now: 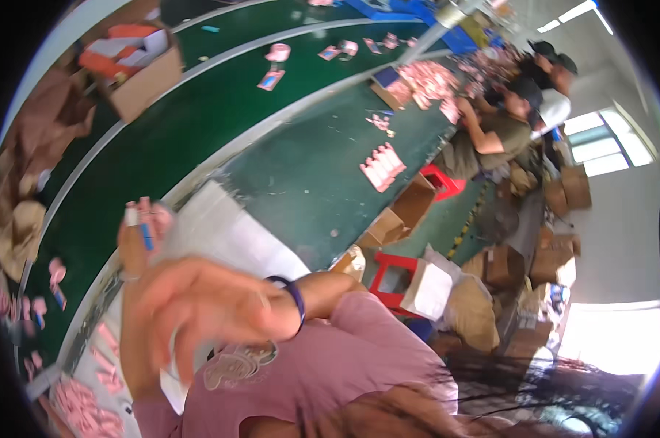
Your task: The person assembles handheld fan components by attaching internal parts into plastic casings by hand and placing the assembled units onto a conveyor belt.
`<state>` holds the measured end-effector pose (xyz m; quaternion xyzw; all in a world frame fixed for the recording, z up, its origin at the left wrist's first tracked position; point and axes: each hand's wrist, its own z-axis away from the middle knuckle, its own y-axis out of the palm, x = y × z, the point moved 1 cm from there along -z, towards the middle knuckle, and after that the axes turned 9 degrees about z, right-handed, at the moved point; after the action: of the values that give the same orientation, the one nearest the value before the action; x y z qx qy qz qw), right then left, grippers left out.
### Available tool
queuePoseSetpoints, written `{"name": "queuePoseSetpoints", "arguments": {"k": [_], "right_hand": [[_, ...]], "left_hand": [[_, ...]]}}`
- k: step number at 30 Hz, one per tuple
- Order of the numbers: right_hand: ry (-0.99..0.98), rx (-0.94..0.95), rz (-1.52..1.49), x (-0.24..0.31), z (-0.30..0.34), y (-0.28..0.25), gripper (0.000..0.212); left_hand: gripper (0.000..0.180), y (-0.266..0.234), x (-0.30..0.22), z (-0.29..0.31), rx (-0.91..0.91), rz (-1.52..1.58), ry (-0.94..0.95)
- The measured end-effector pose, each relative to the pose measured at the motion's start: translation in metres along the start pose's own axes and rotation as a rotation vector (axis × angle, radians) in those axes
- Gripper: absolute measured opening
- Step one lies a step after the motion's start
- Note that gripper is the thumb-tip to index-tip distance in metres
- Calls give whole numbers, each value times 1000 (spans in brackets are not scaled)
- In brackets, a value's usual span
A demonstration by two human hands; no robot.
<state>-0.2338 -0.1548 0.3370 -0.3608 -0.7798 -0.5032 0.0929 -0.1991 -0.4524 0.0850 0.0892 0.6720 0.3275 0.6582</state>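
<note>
My left hand is raised over the edge of the green table, shut on a small white and blue tube together with a pink packet. It wears a ring. My right hand crosses in front of my chest just below the left hand, blurred by motion, with its fingers spread and nothing seen in it. A dark bracelet sits on its wrist. A pink sleeve fills the lower middle.
A white sheet lies on the table by my hands. Pink packets are scattered along the table and green conveyor belt. An open cardboard box stands upper left. Seated co-workers, red stools and cartons are to the right.
</note>
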Motion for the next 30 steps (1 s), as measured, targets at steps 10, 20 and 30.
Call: {"name": "queuePoseSetpoints", "arguments": {"k": [10,20,30], "right_hand": [[-57,96,-33,65,-41,-16,114],[-24,-27,-62,27,-44,-29,103],[-5,-63,-82,-2,-47,-18,92]], "left_hand": [[39,-75,0,-80,-454,-53,-42],[39,-158,-6,-23,-631,-158,28],[41,-111,-36,36,-804,-292,182]]}}
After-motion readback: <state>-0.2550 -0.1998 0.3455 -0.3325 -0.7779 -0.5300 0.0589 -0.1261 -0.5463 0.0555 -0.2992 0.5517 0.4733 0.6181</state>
